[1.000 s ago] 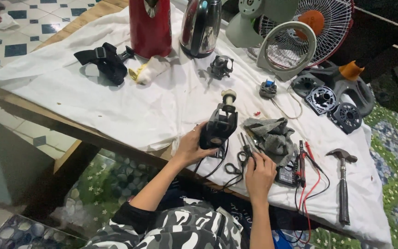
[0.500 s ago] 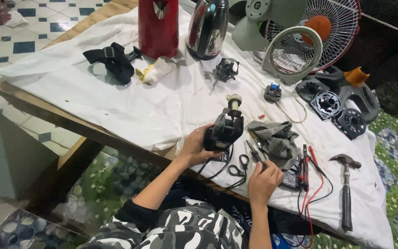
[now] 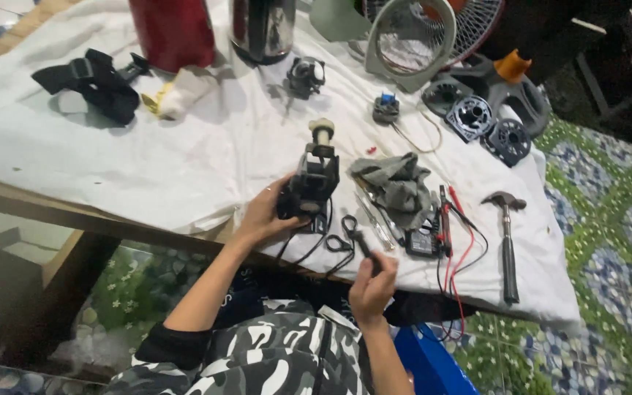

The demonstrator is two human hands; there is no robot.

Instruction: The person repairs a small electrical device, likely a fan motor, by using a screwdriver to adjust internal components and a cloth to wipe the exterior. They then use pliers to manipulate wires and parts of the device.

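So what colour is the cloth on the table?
White, seen best in the head view: the cloth covers the table.

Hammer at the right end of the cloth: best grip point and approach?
Probably the long dark handle of the hammer, around its middle, coming from above. It lies flat on the white cloth, head away from the person, handle toward the table edge. Red test leads lie left; its right side is free.

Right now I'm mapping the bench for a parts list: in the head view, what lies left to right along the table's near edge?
Left hand gripping the black motor unit → scissors → right hand → grey rag → multimeter with red leads → hammer.
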